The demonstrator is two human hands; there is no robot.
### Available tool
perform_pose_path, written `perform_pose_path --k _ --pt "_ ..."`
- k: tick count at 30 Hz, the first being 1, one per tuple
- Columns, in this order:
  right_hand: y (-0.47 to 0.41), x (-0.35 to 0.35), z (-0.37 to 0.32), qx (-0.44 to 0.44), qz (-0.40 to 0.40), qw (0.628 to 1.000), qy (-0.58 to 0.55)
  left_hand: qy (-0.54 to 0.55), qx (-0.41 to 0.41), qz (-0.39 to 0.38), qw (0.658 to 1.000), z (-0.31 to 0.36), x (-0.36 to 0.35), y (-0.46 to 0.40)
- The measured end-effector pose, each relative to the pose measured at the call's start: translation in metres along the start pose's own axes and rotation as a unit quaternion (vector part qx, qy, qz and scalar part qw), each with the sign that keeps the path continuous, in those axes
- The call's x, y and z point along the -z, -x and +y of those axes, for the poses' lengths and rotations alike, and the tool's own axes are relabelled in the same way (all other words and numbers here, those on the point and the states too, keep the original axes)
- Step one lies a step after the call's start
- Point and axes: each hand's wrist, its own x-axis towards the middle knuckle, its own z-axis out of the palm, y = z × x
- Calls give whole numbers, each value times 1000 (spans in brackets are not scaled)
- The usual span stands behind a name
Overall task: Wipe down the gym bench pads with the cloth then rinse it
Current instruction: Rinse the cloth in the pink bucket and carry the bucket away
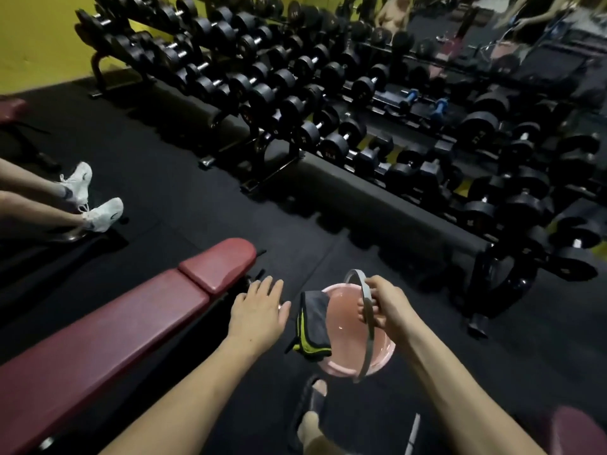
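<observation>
— While my right hand (382, 307) curls round the handle (365, 310), where's the cloth (312, 323)?
— Draped over the bucket (345, 366) rim, just left of that grip. My left hand (259, 310) hovers beside it, fingers spread, near the bench (115, 323).

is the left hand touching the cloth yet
Apart. The head view shows the left hand open with fingers spread, and a strip of dark floor between it and the cloth, which hangs over the rim of the pink bucket.
</observation>
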Motion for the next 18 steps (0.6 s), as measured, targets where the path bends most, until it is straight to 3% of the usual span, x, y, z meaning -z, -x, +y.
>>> perform_pose_path --k 11,18 --pt "-236 -71 -193 -4 -58 996 65 18 91 -12 996 -21 30 -268" --pt "-390 -143 -306 4 -83 991 106 6 132 -9 991 -73 45 -437"
